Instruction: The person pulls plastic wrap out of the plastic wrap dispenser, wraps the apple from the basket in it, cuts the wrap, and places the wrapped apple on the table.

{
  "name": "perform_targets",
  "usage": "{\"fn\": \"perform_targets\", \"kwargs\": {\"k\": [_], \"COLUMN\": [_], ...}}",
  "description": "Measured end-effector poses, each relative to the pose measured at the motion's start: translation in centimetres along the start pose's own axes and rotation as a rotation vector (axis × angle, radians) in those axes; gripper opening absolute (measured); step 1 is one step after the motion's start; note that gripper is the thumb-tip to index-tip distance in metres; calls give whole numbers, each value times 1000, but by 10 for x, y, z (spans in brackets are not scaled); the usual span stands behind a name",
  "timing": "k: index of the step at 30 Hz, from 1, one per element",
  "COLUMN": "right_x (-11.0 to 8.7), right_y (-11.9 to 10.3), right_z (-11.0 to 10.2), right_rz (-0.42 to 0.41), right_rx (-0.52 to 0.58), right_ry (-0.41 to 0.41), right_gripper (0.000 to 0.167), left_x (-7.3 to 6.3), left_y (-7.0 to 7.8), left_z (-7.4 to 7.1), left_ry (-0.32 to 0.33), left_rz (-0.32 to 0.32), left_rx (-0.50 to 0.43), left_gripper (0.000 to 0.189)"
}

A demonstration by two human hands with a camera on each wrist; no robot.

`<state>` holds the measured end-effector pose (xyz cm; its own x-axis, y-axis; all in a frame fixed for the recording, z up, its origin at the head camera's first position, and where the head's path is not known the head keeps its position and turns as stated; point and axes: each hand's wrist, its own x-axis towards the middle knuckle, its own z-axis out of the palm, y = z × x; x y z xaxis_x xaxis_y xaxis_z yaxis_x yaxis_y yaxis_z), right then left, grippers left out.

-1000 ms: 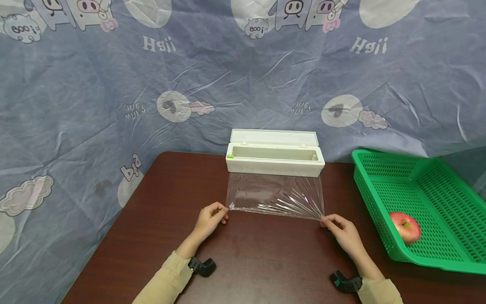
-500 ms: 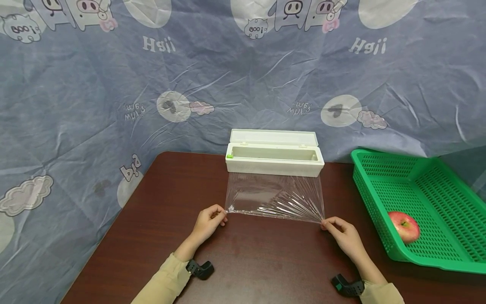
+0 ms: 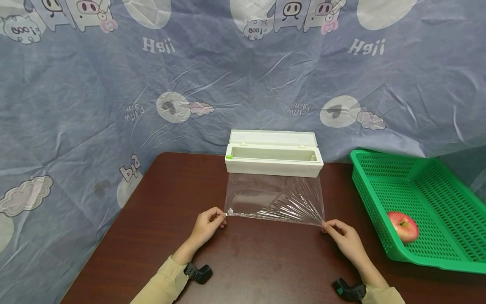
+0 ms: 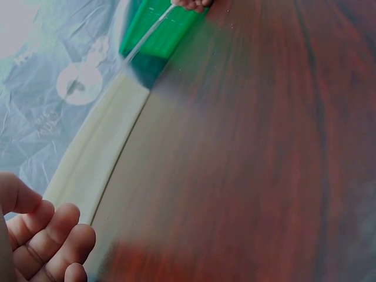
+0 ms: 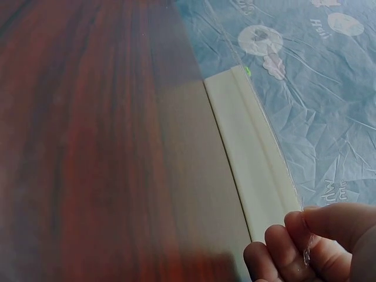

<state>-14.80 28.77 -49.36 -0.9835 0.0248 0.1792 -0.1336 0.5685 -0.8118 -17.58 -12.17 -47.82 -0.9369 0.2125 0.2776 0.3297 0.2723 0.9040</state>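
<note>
A clear sheet of plastic wrap [image 3: 262, 198] stretches from the front of a white wrap dispenser box [image 3: 275, 166] toward me. My left hand [image 3: 208, 223] pinches its near left corner between thumb and forefinger. At the near right corner my right hand [image 3: 343, 238] pinches the film, and creases fan out from there. In the right wrist view a bit of bunched film [image 5: 306, 251] shows at the fingers of the right hand [image 5: 317, 241]. The left wrist view has the left hand [image 4: 44, 238] with thumb and forefinger together. The box's lid [image 3: 272, 137] stands open at the back.
On the right stands a green plastic basket [image 3: 436, 264] with a red apple [image 3: 403, 227] inside. Everything is on a dark brown wooden table [image 3: 247, 270]. A printed grey-blue cloth [image 3: 228, 63] hangs behind the table.
Both hands have drawn slightly toward me, and the length of film between them and the box has grown a little. The box and basket stay in place.
</note>
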Motion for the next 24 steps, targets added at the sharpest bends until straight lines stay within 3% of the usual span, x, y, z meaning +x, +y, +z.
{"fn": "perform_targets", "kwargs": {"k": [24], "right_x": [-11], "right_y": [1], "right_z": [-2], "right_rz": [20], "right_rx": [-3], "right_ry": [-9], "right_gripper": [16], "left_x": [-12], "left_y": [3], "left_z": [-2], "left_ry": [0], "left_rz": [62], "left_rx": [24], "left_gripper": [13]}}
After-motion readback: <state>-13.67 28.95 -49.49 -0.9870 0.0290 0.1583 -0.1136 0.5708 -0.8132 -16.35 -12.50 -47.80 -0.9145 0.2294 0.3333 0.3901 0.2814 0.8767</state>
